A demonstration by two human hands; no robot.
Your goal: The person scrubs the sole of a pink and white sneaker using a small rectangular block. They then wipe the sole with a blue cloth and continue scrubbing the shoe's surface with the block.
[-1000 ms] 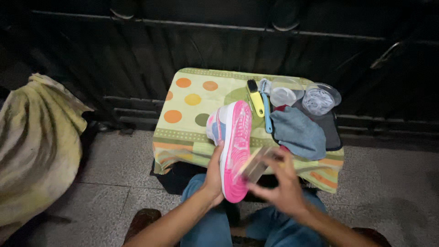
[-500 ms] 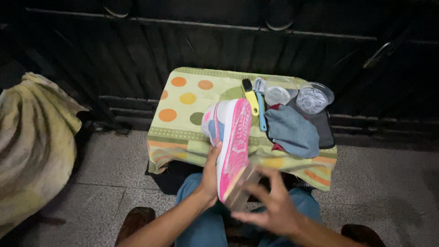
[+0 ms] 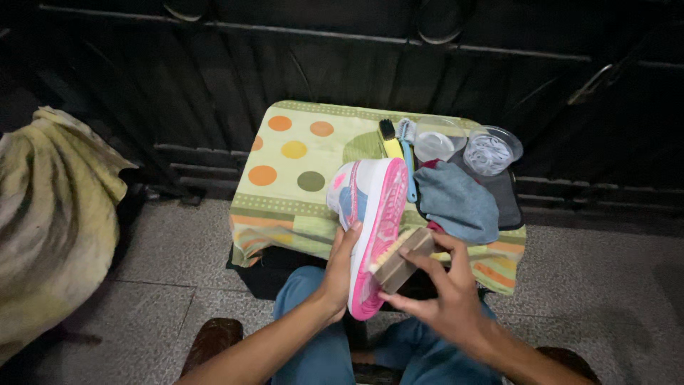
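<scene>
Seen from the head camera, the left hand (image 3: pixel 340 262) wraps its fingers around the side of a pink-soled sneaker (image 3: pixel 372 214), holding it tipped on edge with the sole facing right. Just right of it, the right hand (image 3: pixel 440 289) pinches a wooden brush (image 3: pixel 400 258) between thumb and fingers, bristles pressed against the sole. Beyond both hands a small table under a dotted cloth (image 3: pixel 285 171) carries a grey rag (image 3: pixel 456 203), a yellow-handled brush (image 3: pixel 390 141), and two clear plastic cups (image 3: pixel 491 150). Well off to the left hand's side lies a crumpled pale sheet (image 3: pixel 50 221).
</scene>
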